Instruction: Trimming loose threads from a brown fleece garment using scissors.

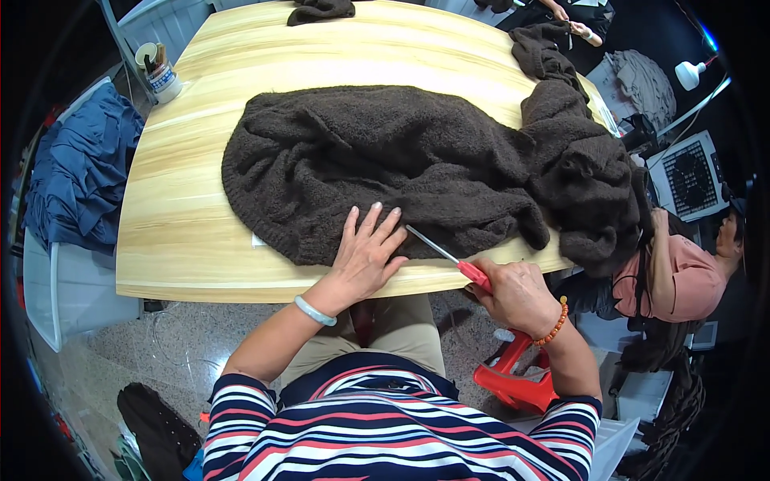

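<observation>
A dark brown knitted garment (385,152) lies bunched across the table, its ribbed edge at the left. My left hand (365,256) rests on its near edge, palm down with fingers spread. My right hand (513,297) is closed round a red-handled tool (475,275) with a slim metal shaft. The shaft points up and left, its tip at the knit just right of my left fingers. Whether it is a pair of closed scissors or a single-shaft tool I cannot make out.
The pale wooden table (180,232) carries more dark knitwear (589,176) at the right and a white cup of tools (163,80) at far left. Blue cloth (84,164) fills a bin at left. A red stool (513,381) stands near my right elbow. Other people are at the right and far right.
</observation>
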`<state>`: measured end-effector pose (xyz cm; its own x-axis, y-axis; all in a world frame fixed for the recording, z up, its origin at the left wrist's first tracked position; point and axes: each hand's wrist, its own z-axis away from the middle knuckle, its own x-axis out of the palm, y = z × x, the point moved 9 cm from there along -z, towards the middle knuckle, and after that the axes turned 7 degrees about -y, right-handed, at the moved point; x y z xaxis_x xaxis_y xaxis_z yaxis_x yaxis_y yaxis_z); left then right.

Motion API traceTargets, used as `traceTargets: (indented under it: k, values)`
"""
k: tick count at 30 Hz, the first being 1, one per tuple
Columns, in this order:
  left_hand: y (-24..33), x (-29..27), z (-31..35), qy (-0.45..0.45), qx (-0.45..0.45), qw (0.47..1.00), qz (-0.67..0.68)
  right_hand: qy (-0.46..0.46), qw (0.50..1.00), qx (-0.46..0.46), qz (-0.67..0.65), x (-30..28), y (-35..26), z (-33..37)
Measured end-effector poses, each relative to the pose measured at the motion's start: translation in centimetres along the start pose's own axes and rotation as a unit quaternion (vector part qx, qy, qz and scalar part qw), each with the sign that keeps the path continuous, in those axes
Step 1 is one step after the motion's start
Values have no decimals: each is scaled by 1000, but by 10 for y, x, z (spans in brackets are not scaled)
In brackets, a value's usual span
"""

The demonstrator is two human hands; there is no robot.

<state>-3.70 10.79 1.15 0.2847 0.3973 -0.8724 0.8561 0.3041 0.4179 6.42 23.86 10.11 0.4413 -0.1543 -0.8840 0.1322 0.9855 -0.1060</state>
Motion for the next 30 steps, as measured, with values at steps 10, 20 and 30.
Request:
traceTargets:
  k: [10,20,30]
  values:
    - [2,2,9,13,-17,999,-37,13,998,-53,-16,-7,-20,5]
    - [-68,-56,60,154,-107,961,203,49,986,-141,-69,6,-42,-7]
    - [-117,-55,54,118,-248,961,32,30,989,-129,-60,12,-69,-14]
